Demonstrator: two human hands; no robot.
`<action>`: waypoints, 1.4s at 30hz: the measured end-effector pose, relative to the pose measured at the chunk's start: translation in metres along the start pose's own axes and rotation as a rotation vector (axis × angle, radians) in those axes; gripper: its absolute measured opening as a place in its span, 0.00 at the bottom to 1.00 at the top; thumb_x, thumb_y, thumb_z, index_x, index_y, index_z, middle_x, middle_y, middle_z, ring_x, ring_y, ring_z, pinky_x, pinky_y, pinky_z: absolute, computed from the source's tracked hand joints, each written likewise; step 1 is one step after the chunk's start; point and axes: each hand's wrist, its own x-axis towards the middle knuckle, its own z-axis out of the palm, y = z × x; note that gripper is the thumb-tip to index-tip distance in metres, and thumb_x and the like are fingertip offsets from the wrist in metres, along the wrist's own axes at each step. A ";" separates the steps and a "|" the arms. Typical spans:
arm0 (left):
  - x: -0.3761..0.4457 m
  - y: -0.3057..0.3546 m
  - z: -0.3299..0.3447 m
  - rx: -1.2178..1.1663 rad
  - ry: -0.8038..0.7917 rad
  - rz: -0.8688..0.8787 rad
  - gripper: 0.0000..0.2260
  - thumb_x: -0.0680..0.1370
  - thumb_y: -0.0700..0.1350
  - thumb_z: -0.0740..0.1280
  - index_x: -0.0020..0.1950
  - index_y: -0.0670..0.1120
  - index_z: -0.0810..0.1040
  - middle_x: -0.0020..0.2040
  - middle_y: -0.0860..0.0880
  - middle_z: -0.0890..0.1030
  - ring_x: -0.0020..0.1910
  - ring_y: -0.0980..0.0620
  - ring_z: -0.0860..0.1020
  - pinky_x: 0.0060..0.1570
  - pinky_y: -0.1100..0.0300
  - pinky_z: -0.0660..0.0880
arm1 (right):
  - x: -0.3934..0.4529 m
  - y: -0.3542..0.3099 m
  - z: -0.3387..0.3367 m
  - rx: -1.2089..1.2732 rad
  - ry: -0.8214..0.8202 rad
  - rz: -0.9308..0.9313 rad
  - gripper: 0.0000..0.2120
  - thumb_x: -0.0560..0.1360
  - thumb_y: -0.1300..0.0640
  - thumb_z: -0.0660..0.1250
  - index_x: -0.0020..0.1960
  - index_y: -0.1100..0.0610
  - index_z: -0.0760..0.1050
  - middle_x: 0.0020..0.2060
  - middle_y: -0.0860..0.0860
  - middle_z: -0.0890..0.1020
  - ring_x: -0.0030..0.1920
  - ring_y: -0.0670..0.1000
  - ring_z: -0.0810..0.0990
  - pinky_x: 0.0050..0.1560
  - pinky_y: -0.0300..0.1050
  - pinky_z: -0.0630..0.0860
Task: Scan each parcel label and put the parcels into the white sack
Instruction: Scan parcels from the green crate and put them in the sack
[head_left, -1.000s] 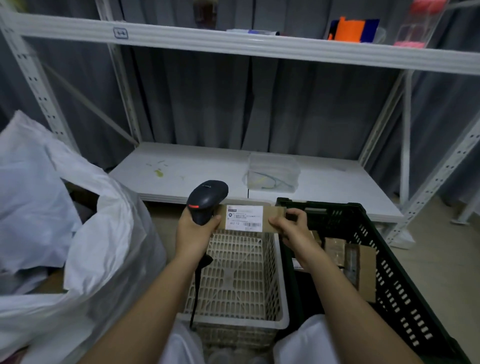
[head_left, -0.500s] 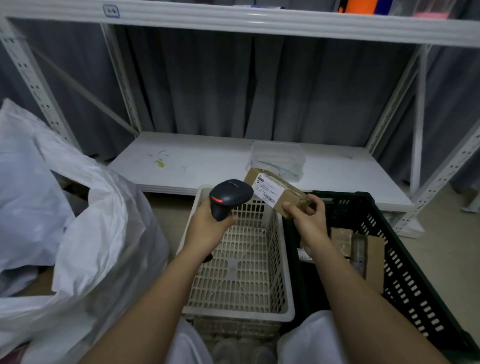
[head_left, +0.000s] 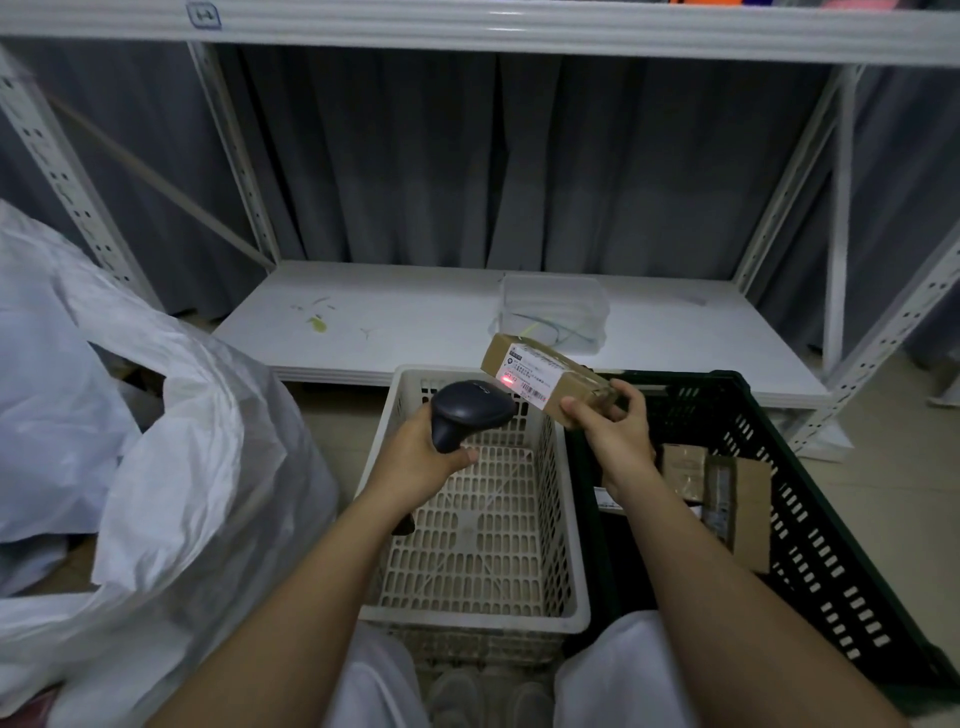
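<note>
My left hand (head_left: 423, 457) grips a black handheld scanner (head_left: 467, 413) over the white perforated basket (head_left: 576, 561). The scanner's head points right at a small brown cardboard parcel (head_left: 545, 382), which my right hand (head_left: 615, 434) holds by its right end, tilted down to the right. A red spot of light sits on the parcel's white label. The big white sack (head_left: 171, 493) lies open at the left. More brown parcels (head_left: 727, 493) lie in the dark green crate (head_left: 831, 551) at the right.
A white metal rack stands behind, its low shelf (head_left: 415, 322) bearing a clear plastic box (head_left: 556, 312). Its uprights rise at both sides. My knees in white trousers are at the bottom edge.
The parcel has gone from level to tilted and shifted right. The scanner moved right and now points at the label, where a red light spot has appeared.
</note>
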 end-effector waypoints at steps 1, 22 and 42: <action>0.000 0.001 -0.001 0.000 -0.008 0.002 0.24 0.71 0.43 0.75 0.65 0.48 0.72 0.54 0.49 0.80 0.54 0.50 0.79 0.56 0.52 0.76 | -0.001 0.000 0.000 -0.007 0.000 -0.001 0.34 0.69 0.58 0.76 0.69 0.45 0.64 0.66 0.53 0.74 0.62 0.53 0.75 0.61 0.51 0.74; -0.003 -0.001 0.004 -0.043 0.149 0.000 0.25 0.71 0.42 0.76 0.65 0.50 0.72 0.54 0.51 0.80 0.56 0.48 0.78 0.57 0.51 0.74 | -0.024 -0.018 0.013 0.039 -0.058 -0.109 0.30 0.72 0.57 0.74 0.69 0.50 0.63 0.63 0.52 0.73 0.53 0.46 0.76 0.36 0.27 0.73; -0.213 0.030 -0.230 -0.231 1.042 -0.023 0.20 0.70 0.50 0.74 0.59 0.51 0.73 0.43 0.55 0.82 0.43 0.51 0.82 0.50 0.42 0.78 | -0.250 -0.129 0.218 -0.149 -0.431 -0.926 0.38 0.69 0.49 0.76 0.73 0.46 0.59 0.71 0.49 0.64 0.69 0.49 0.66 0.65 0.43 0.68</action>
